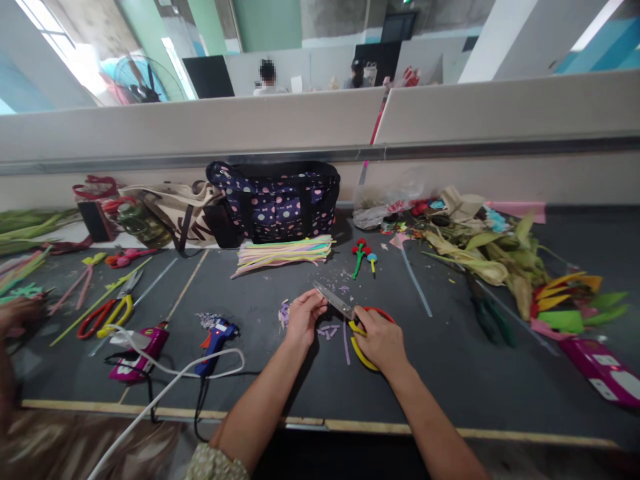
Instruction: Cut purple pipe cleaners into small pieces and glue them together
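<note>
My right hand [381, 339] grips a pair of scissors [334, 300] with red and yellow handles, the blades pointing up and left over the table. My left hand [306, 316] is closed in a pinch beside the blades. What it pinches is too small to make out. Short purple pieces [327, 331] lie between my hands, with more small purple bits [284, 313] left of my left hand. One longer purple strip [347, 343] lies below the blades. A bundle of pastel fuzzy stems [285, 255] is behind my hands, near small red and green fuzzy flowers [358, 257].
A blue glue gun [217, 341], a magenta device [139, 355] and a white cable [175, 383] are on the left, with more scissors [113, 310]. A patterned bag [283, 203] stands behind. Pliers [487, 310] and dried leaves [500, 257] lie right. Another person's hand [20, 315] is far left.
</note>
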The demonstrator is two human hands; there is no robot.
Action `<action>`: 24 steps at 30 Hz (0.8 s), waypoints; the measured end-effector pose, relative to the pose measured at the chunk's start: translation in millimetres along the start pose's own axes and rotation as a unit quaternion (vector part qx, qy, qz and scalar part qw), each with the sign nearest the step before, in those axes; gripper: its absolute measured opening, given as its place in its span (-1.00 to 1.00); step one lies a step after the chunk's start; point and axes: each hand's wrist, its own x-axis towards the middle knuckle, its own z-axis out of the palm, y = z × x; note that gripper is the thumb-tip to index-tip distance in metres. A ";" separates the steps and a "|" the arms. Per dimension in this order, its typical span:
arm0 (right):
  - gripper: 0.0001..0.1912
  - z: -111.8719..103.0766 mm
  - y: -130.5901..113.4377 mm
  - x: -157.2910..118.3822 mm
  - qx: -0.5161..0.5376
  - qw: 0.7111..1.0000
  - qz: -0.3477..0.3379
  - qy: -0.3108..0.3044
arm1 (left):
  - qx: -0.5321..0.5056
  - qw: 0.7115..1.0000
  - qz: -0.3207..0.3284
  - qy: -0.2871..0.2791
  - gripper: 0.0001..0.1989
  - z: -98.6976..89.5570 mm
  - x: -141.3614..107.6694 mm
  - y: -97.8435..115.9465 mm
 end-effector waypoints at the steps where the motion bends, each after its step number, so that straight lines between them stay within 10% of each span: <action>1: -0.65 0.9 0.7 -0.2 0.001 1.000 -0.001 0.001 | -0.001 1.000 0.000 -0.001 -0.75 0.3 -0.3 0.2; 24: -0.70 -2.1 23.6 1.7 -0.045 0.995 0.091 0.010 | 0.012 1.000 0.000 -0.029 -0.71 -0.6 1.2 2.8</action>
